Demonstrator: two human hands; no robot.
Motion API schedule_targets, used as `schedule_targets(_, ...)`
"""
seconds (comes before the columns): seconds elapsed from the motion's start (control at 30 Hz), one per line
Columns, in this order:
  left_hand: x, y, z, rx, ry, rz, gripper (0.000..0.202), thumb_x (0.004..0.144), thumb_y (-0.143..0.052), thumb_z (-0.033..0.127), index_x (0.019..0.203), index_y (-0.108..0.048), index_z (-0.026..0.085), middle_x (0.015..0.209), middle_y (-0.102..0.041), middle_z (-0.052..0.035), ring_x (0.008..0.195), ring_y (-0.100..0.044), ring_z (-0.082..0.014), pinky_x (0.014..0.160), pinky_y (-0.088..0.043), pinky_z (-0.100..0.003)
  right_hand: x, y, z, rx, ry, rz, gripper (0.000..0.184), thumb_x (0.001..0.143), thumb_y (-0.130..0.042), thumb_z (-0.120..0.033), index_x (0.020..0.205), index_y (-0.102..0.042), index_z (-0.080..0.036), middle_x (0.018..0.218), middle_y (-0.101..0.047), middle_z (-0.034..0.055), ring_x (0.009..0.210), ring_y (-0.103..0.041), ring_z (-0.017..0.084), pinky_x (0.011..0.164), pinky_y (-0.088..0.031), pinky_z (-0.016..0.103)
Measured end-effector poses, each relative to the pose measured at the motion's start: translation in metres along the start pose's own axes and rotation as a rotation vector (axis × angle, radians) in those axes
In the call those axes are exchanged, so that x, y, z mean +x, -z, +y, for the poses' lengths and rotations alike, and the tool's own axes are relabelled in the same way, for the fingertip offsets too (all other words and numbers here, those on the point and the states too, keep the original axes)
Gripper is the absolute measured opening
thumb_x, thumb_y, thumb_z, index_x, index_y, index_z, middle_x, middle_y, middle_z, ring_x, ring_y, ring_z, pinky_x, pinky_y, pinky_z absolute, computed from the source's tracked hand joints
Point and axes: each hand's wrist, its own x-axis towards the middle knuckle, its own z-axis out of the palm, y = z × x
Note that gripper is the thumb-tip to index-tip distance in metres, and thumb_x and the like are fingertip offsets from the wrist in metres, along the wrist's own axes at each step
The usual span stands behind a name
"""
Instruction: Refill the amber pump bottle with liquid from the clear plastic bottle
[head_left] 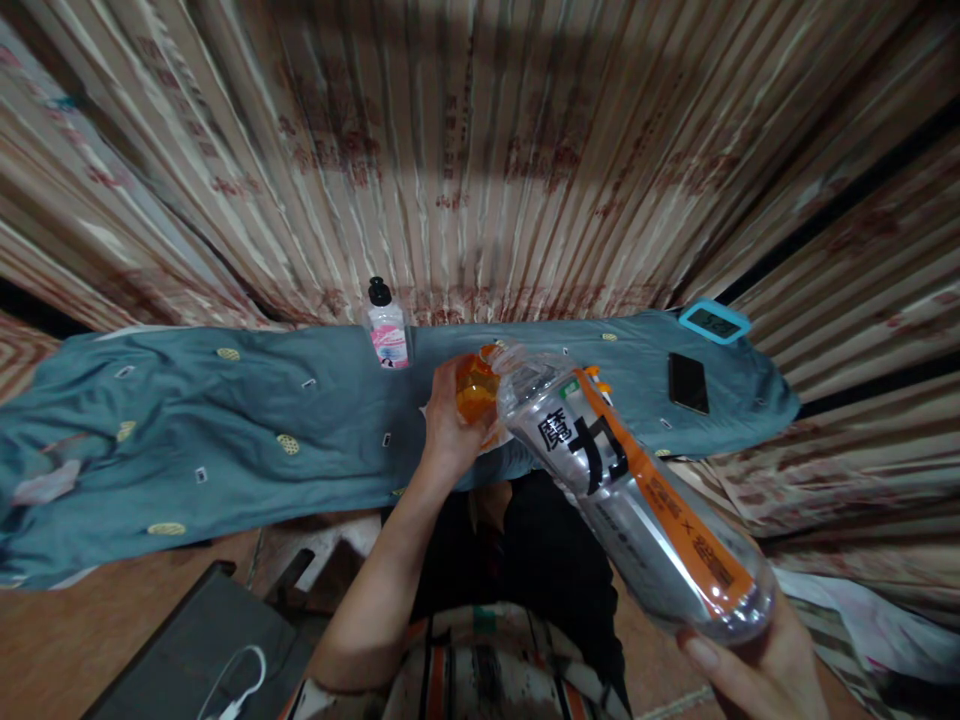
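Observation:
My left hand (448, 425) is wrapped round a small orange see-through cup (478, 388) above the middle of the cloth. Whether the orange comes from the cup itself or from liquid in it, I cannot tell. My right hand (772, 660) grips the base of a large clear plastic bottle (600, 460) with a silver and orange label. The bottle is tilted, base up towards me, its neck at the rim of the cup. No liquid stream can be made out. Something small and orange (598, 380) lies partly hidden behind the bottle.
A blue-green patterned cloth (247, 430) covers the narrow table. On it stand a black-capped bottle (388, 335), a dark phone (688, 382) and a light-blue digital clock (714, 321). Curtains (450, 180) hang close behind. A grey surface with a white cable (255, 665) is at lower left.

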Motion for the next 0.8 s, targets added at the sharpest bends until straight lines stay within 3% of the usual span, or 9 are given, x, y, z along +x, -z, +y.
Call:
schedule_targets(0.17,-0.0001,0.0006,0.0001,-0.006,0.014,-0.007,0.061,0.07,-0.076,0.011,0.127,-0.056,0.023,0.123,-0.066,-0.0068,0.115,-0.067,-0.0244,0.103,-0.055,-0.041,-0.0002,0.0008,-0.0008,-0.017,0.012,-0.02,0.086,0.065,-0.087,-0.063,0.136,-0.055,-0.025,0.137,-0.065,0.0077,0.131,-0.058,0.033,0.113,-0.04,0.036)
schedule_targets(0.8,-0.0002,0.0001,0.0006,-0.022,0.03,-0.007,0.063,0.069,-0.076,0.011,0.128,-0.056,0.023,0.124,-0.065,-0.0072,0.115,-0.066,-0.0243,0.103,-0.055,-0.042,-0.0013,-0.002,-0.0015,0.032,-0.029,0.014,0.092,0.056,-0.091,-0.066,0.132,-0.059,-0.028,0.132,-0.069,0.0039,0.126,-0.061,0.028,0.108,-0.042,0.029)
